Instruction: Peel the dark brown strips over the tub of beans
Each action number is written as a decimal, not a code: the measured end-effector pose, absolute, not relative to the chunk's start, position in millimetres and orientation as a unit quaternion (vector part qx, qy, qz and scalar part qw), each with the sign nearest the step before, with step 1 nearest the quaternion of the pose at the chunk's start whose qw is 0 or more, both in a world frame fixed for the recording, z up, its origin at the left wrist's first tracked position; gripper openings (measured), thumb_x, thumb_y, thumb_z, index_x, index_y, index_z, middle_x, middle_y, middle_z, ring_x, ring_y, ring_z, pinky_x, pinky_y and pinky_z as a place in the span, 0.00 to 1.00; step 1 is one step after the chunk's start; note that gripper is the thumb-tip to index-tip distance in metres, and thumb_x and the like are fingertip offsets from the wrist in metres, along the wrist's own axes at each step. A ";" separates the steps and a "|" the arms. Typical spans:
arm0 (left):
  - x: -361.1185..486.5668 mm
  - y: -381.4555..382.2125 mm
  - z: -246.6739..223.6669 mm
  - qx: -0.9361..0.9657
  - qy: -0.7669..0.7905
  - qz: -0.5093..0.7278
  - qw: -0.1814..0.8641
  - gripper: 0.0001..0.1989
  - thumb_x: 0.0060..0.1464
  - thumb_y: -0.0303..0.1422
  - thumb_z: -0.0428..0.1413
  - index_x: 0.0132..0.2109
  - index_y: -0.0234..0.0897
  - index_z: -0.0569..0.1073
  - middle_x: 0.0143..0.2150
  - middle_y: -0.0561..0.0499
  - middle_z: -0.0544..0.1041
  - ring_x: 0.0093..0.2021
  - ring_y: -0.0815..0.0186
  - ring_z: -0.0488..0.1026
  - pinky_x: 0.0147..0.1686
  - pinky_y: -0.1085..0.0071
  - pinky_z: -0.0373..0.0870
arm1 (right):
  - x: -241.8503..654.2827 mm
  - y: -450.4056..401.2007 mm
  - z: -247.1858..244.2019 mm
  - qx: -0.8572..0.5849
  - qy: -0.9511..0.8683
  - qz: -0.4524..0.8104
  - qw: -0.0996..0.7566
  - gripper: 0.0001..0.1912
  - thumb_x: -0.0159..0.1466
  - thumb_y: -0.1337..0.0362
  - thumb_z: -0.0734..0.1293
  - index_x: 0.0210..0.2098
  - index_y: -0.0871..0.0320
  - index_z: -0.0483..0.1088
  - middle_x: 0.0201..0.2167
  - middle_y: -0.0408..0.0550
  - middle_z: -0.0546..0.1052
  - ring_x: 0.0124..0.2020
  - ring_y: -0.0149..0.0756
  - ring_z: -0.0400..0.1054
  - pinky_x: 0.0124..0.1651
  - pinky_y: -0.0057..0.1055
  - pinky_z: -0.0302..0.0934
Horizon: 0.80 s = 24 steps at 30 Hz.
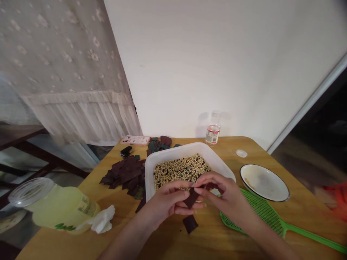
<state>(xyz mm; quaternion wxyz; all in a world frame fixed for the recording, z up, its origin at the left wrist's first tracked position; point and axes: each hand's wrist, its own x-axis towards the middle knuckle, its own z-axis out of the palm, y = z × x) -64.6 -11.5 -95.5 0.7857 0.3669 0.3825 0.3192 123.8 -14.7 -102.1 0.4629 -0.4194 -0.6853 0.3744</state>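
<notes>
Left hand point(165, 199): we pinch a flat, matte dark-brown scrap point(192, 198).
Right hand point(218, 187): we clench its upper edge too.
Scrap position: lifted, just before a white plastic tub point(187, 149) of speckled round seeds point(181, 171).

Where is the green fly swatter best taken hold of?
Grip the swatter's handle from above, on the right side: it lies flat and narrow on the table, clear of the plate, while the mesh head sits partly beneath the right hand.
</notes>
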 end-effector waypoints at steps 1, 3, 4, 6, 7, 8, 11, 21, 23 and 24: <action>-64.8 -12.8 -95.9 0.369 0.380 0.314 0.788 0.17 0.45 0.35 0.65 0.43 0.35 0.75 0.36 0.44 0.84 0.38 0.58 0.82 0.35 0.71 0.76 | 124.2 -15.7 -101.8 -0.423 -0.689 0.369 0.459 0.03 0.60 0.64 0.68 0.34 0.54 0.74 0.33 0.45 0.79 0.35 0.33 0.75 0.39 0.28 0.70; -64.3 -16.2 -97.1 0.379 0.376 0.305 0.789 0.16 0.47 0.36 0.64 0.44 0.36 0.75 0.36 0.44 0.84 0.37 0.60 0.82 0.34 0.73 0.76 | 125.9 -18.6 -102.8 -0.425 -0.687 0.363 0.464 0.02 0.59 0.65 0.69 0.34 0.54 0.74 0.32 0.44 0.79 0.36 0.33 0.75 0.41 0.28 0.70; -63.5 -18.3 -98.0 0.385 0.375 0.299 0.789 0.16 0.48 0.38 0.63 0.44 0.36 0.76 0.36 0.44 0.84 0.37 0.60 0.82 0.34 0.73 0.76 | 127.2 -20.3 -103.9 -0.423 -0.685 0.363 0.470 0.02 0.59 0.65 0.69 0.33 0.54 0.74 0.32 0.44 0.79 0.35 0.33 0.75 0.41 0.28 0.70; -61.1 -22.4 -100.7 0.395 0.374 0.292 0.787 0.16 0.49 0.40 0.62 0.44 0.36 0.77 0.36 0.44 0.84 0.37 0.61 0.82 0.33 0.74 0.76 | 130.5 -23.7 -106.5 -0.415 -0.686 0.365 0.474 0.02 0.59 0.66 0.69 0.33 0.54 0.75 0.31 0.44 0.79 0.34 0.32 0.75 0.39 0.27 0.70; -59.6 -24.2 -102.4 0.396 0.375 0.290 0.787 0.17 0.49 0.41 0.62 0.44 0.36 0.77 0.36 0.44 0.84 0.36 0.61 0.82 0.32 0.75 0.76 | 132.2 -25.2 -107.7 -0.413 -0.687 0.365 0.473 0.02 0.59 0.66 0.69 0.33 0.53 0.75 0.30 0.43 0.79 0.33 0.32 0.75 0.38 0.26 0.70; -58.2 -25.8 -104.3 0.391 0.374 0.291 0.789 0.17 0.49 0.41 0.63 0.43 0.36 0.77 0.36 0.43 0.84 0.36 0.61 0.82 0.32 0.75 0.76 | 133.8 -26.3 -108.8 -0.412 -0.690 0.363 0.472 0.02 0.59 0.66 0.69 0.32 0.53 0.75 0.29 0.43 0.79 0.32 0.32 0.75 0.37 0.26 0.70; -54.6 -28.1 -109.4 0.353 0.365 0.304 0.806 0.17 0.46 0.41 0.65 0.41 0.35 0.78 0.36 0.43 0.84 0.38 0.59 0.82 0.32 0.75 0.75 | 137.2 -27.7 -110.7 -0.419 -0.702 0.350 0.459 0.03 0.59 0.66 0.69 0.32 0.53 0.76 0.29 0.44 0.80 0.32 0.33 0.75 0.37 0.27 0.71; -53.3 -29.1 -109.6 0.292 0.341 0.306 0.839 0.14 0.46 0.37 0.66 0.40 0.35 0.80 0.36 0.42 0.83 0.36 0.60 0.82 0.31 0.76 0.76 | 136.9 -28.0 -109.5 -0.409 -0.686 0.385 0.463 0.05 0.58 0.68 0.69 0.33 0.52 0.76 0.30 0.42 0.81 0.32 0.31 0.76 0.37 0.24 0.71; -53.7 -29.0 -110.1 0.290 0.336 0.305 0.843 0.13 0.46 0.37 0.65 0.40 0.36 0.80 0.36 0.42 0.83 0.36 0.60 0.82 0.31 0.75 0.76 | 137.2 -28.3 -109.9 -0.407 -0.687 0.389 0.459 0.05 0.58 0.68 0.69 0.33 0.52 0.76 0.30 0.41 0.80 0.33 0.30 0.76 0.37 0.24 0.71; -53.9 -28.9 -109.9 0.288 0.335 0.305 0.844 0.13 0.46 0.37 0.65 0.40 0.36 0.80 0.36 0.42 0.83 0.36 0.60 0.82 0.31 0.76 0.76 | 137.4 -28.4 -110.2 -0.407 -0.687 0.390 0.458 0.05 0.58 0.68 0.70 0.34 0.52 0.76 0.30 0.41 0.80 0.32 0.30 0.76 0.37 0.24 0.71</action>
